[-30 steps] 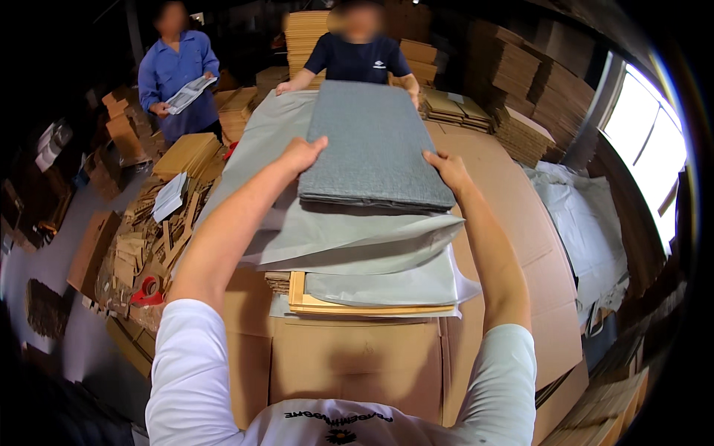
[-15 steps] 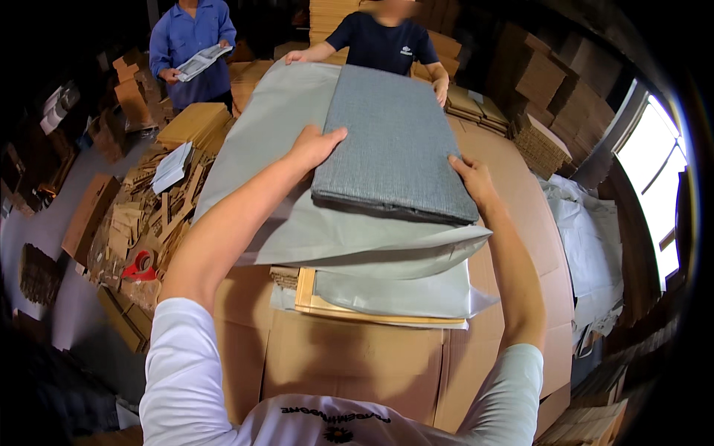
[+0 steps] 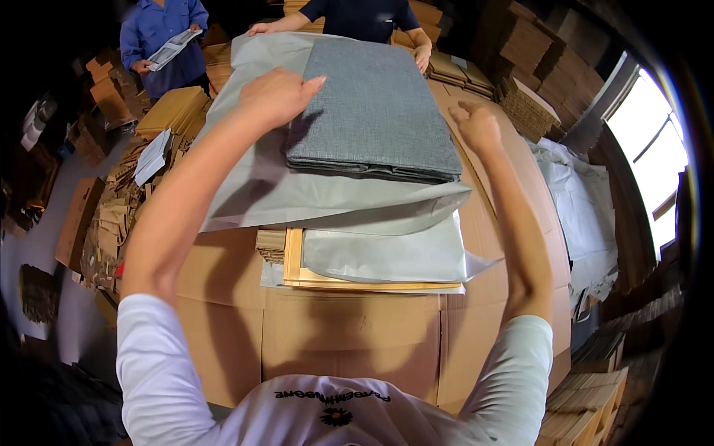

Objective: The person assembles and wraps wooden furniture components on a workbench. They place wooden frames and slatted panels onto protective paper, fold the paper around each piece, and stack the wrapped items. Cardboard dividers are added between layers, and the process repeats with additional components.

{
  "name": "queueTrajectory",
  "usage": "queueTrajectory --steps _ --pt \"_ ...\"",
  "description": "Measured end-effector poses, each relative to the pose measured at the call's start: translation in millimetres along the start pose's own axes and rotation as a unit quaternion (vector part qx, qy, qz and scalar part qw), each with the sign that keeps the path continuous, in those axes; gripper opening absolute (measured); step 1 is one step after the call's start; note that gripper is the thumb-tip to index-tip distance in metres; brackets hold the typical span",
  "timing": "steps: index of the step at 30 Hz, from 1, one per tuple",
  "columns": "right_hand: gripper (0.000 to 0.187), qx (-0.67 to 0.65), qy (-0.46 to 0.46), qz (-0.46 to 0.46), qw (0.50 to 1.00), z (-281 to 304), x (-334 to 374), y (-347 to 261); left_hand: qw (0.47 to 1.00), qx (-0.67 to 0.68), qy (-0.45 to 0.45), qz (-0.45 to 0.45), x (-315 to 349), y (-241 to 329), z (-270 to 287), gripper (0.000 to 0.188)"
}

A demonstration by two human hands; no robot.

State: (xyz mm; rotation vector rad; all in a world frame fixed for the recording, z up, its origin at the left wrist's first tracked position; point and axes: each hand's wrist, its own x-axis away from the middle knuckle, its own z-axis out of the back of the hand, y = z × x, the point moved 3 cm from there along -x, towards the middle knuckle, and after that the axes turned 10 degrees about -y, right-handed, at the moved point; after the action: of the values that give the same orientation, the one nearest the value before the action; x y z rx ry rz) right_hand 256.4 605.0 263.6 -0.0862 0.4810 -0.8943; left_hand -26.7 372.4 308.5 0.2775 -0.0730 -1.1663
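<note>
A grey-blue fabric-covered flat block (image 3: 372, 111), with folded edges at its near side, lies on a pale grey plastic sheet (image 3: 253, 201). My left hand (image 3: 279, 97) is raised over its left edge and casts a shadow there; the thumb sticks out and nothing is held. My right hand (image 3: 477, 125) hovers off the right side, apart from the block, fingers loosely bent and holding nothing. Below the sheet, a light wooden frame (image 3: 292, 256) shows, with another plastic-covered piece (image 3: 379, 256) on it.
Cardboard (image 3: 349, 327) covers the table. Across it, a person in a dark shirt (image 3: 357, 18) has one hand at the sheet's far edge. To the left, a person in blue (image 3: 160, 44) holds a flat packet. Cardboard scraps (image 3: 111, 223), stacked boxes (image 3: 528, 108) and plastic sheeting (image 3: 576, 212) surround the table.
Both my hands have let go of the block's sides; the left has lifted, the right has moved outward. The table and block appear higher and slightly left in view.
</note>
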Motion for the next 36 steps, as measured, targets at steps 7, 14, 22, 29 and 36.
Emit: queueTrajectory --steps 7,14,22,29,36 --pt "0.054 -0.28 -0.138 0.158 0.937 35 125 -29 0.914 0.366 -0.16 0.068 250 -69 -66 0.051" --pt "0.065 -0.521 -0.075 -0.067 0.848 2 132 0 0.642 0.758 -0.04 0.107 216 -157 -183 0.063" --pt "0.061 -0.25 -0.289 -0.165 0.909 6 72 -10 0.603 0.771 0.191 0.075 109 -74 -100 0.025" --pt "0.057 -0.299 -0.257 -0.159 0.905 -11 56 -18 0.95 0.208 0.226 0.054 68 -63 -95 0.044" --pt "0.04 -0.44 -0.228 -0.196 0.846 -25 50 -20 0.978 0.106 0.18 0.004 88 -17 -28 0.051"
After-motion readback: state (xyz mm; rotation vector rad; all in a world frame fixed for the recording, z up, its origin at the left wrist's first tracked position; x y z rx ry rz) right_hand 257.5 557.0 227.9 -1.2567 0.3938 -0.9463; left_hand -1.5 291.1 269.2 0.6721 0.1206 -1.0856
